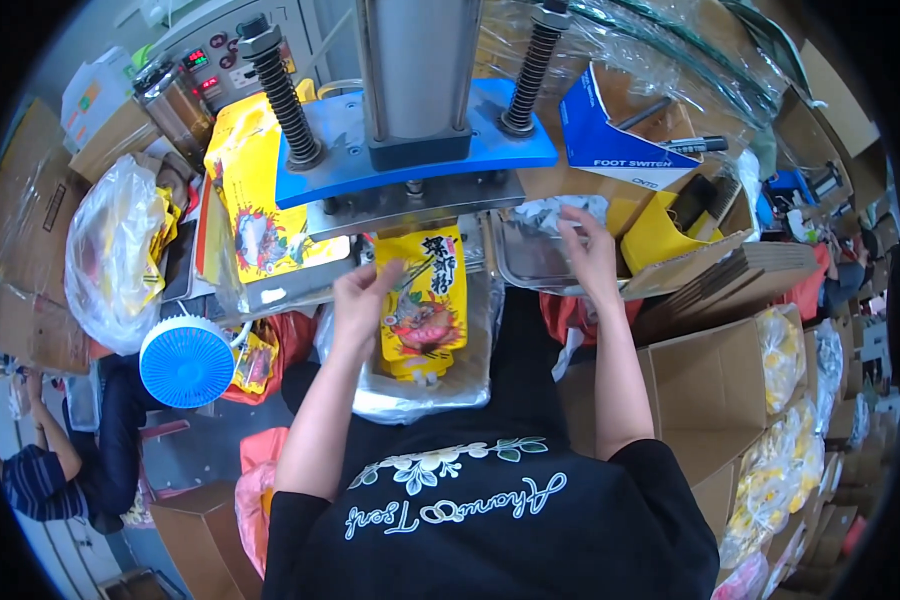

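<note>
A yellow printed pouch (425, 300) hangs flat below the steel plate of a blue press (410, 150), its upper end close under the plate. More yellow pouches show beneath its lower edge, in a plastic-lined box (470, 385). My left hand (363, 295) is at the pouch's left edge, fingertips blurred over its print; whether they grip it I cannot make out. Raised at the right, my right hand (592, 255) has its fingers apart and nothing visible in them. It is beside a metal tray (520, 262) with a crumpled white cloth (555, 213) on it.
A stack of yellow pouches (260, 200) lies left of the press. In front of it stands a blue fan (186, 362). Blue box (610, 130) and yellow box (660, 235) hold pens and tools at right. Cartons (710, 385) flank me. Another person (50, 470) sits far left.
</note>
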Action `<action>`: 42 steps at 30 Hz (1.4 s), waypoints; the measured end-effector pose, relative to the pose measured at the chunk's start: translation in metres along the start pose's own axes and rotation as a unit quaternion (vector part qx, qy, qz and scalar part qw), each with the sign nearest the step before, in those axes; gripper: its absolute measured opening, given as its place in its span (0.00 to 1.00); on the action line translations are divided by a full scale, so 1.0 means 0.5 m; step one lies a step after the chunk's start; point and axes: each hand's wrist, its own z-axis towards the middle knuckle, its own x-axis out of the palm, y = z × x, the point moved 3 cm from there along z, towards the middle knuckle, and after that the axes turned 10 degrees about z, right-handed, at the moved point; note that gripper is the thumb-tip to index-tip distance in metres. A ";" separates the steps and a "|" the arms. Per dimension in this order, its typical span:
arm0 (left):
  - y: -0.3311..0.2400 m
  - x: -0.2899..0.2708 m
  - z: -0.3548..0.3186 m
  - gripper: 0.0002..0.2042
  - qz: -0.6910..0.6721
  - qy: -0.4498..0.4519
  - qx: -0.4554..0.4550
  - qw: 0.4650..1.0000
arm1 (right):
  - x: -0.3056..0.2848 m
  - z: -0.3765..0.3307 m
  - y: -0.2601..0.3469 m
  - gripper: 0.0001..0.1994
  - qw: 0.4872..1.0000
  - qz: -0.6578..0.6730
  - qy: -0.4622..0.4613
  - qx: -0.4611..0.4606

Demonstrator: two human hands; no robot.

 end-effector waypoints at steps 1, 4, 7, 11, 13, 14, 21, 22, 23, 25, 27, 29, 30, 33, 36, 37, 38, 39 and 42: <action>-0.012 -0.037 0.012 0.12 0.142 -0.046 0.063 0.987 | 0.002 0.010 0.008 0.15 0.998 -0.063 -0.003 -0.012; -0.060 -0.121 0.016 0.26 0.412 -0.233 0.279 0.835 | 0.016 0.018 -0.023 0.16 0.966 -0.255 0.012 -0.033; 0.019 -0.153 -0.021 0.38 0.607 -0.206 0.259 0.723 | 0.027 0.012 -0.036 0.14 0.971 -0.232 0.041 -0.029; 0.009 -0.194 -0.069 0.09 0.493 -0.255 0.278 0.784 | 0.017 0.006 -0.024 0.11 0.998 -0.065 0.016 -0.006; -0.031 -0.186 -0.088 0.05 0.427 -0.246 0.254 0.832 | 0.018 -0.009 0.035 0.11 0.998 -0.043 0.028 0.034; -0.061 -0.155 -0.101 0.03 0.363 -0.215 0.257 0.870 | 0.016 -0.015 0.049 0.10 0.999 -0.015 0.033 0.028; 0.022 -0.053 -0.129 0.07 0.249 -0.081 0.203 0.944 | 0.139 -0.072 0.227 0.08 0.934 -0.075 0.291 -0.193; 0.038 -0.042 -0.137 0.07 0.266 -0.068 0.203 0.940 | 0.152 -0.084 0.229 0.09 0.912 -0.085 0.342 -0.208; 0.052 -0.035 -0.141 0.07 0.298 -0.026 0.207 0.932 | 0.164 -0.095 0.230 0.09 0.897 -0.072 0.385 -0.205; 0.070 -0.023 -0.150 0.07 0.259 0.021 0.175 0.950 | 0.174 -0.103 0.227 0.09 0.885 -0.062 0.415 -0.202; 0.099 -0.020 -0.144 0.06 0.208 0.041 0.137 0.968 | 0.178 -0.104 0.222 0.10 0.873 -0.051 0.443 -0.200; 0.110 -0.018 -0.132 0.08 0.201 0.055 0.060 0.976 | 0.173 -0.094 0.209 0.13 0.911 0.011 0.394 -0.126; 0.109 -0.013 -0.125 0.08 0.202 0.057 0.061 0.976 | 0.170 -0.091 0.197 0.17 0.932 0.032 0.351 -0.085; 0.078 0.025 -0.079 0.14 0.042 -0.005 0.008 0.999 | 0.123 -0.060 0.170 0.20 0.963 -0.054 0.214 -0.153; 0.044 0.054 -0.046 0.13 -0.122 -0.005 -0.069 0.990 | 0.053 -0.026 0.113 0.19 0.986 -0.094 0.133 -0.043; 0.059 0.052 -0.028 0.12 -0.137 -0.011 -0.073 0.988 | 0.030 -0.015 0.093 0.19 0.985 -0.123 0.109 -0.044; 0.053 0.054 -0.022 0.11 -0.154 -0.019 -0.084 0.984 | 0.008 -0.005 0.077 0.18 0.984 -0.152 0.084 -0.044; 0.046 0.055 -0.018 0.11 -0.170 -0.027 -0.095 0.980 | -0.009 0.004 0.063 0.16 0.981 -0.182 0.059 -0.035; 0.030 0.066 -0.014 0.11 -0.207 -0.033 -0.106 0.972 | -0.049 0.027 -0.032 0.18 0.966 -0.251 0.021 -0.053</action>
